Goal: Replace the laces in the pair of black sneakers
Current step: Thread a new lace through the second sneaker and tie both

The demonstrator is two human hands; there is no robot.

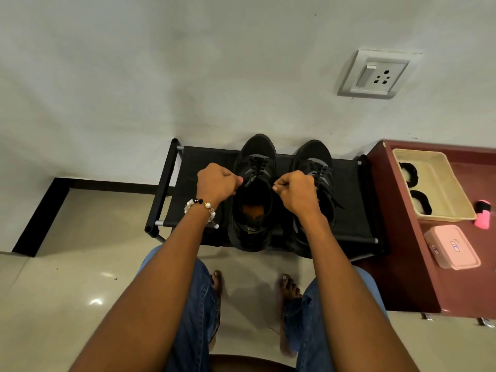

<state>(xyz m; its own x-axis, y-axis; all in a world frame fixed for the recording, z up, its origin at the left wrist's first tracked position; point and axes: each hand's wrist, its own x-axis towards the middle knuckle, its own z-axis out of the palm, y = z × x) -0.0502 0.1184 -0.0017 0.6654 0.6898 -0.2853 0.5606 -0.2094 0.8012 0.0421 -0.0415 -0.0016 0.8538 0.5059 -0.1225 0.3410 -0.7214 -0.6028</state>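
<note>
Two black sneakers stand side by side on a black shoe rack [349, 200] against the far wall. The left hand [216, 183] and right hand [294, 191] are clenched either side of the left sneaker [253, 210], seemingly pinching its lace ends; the lace itself is hard to see. The right sneaker [314, 162] stands just beside.

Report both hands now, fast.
Left hand: fingers curled at the left sneaker, seemingly pinching its lace.
Right hand: the same on the other side.

Dim, soft indoor light; floor [80, 291] glare spots; wide-angle bending at edges.
</note>
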